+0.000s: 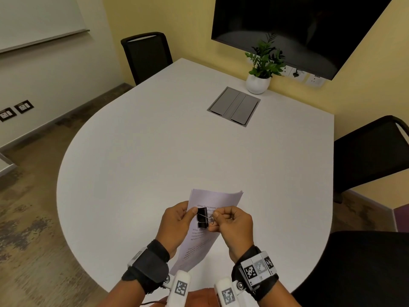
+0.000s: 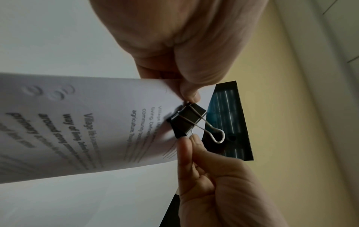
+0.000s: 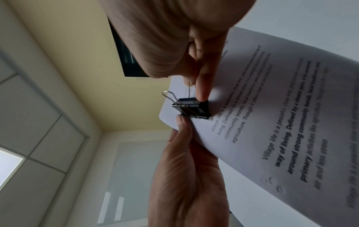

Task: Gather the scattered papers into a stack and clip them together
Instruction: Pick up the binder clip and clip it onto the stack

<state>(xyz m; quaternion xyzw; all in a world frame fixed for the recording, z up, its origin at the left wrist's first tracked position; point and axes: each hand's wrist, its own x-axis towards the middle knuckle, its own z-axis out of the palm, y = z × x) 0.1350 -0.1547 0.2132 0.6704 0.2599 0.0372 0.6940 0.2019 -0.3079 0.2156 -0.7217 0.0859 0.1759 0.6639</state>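
Black binder clip (image 1: 202, 217) seated over one long edge of the gathered papers (image 1: 215, 199), wire handles (image 2: 210, 130) sticking out past that edge, so apparently just being pressed home or about to be let go. Stack held up off the white table (image 1: 177, 140), close to the body, sheets squared at the far end and sagging toward the wrists; raised this way, probably, to let both sides of the edge be reached at once. Left hand (image 1: 177, 222) curled round the stack's left margin, thumb lying on the clip's black body, likely to keep the sheets from sliding while the clip bites. Right hand (image 1: 232, 224) closed too, fingertips (image 3: 202, 93) pinching at the clip and its wire loop from the opposite side; whether squeezing the handles or merely steadying them, cannot be told. No loose sheets visible on the table, so gathering looks finished, clipping nearly so. Further out: grey cable hatch (image 1: 234, 106) sunk in the tabletop, potted plant (image 1: 261, 69) beyond it, dark wall screen (image 1: 298, 25), black chairs (image 1: 147, 54) round the table.
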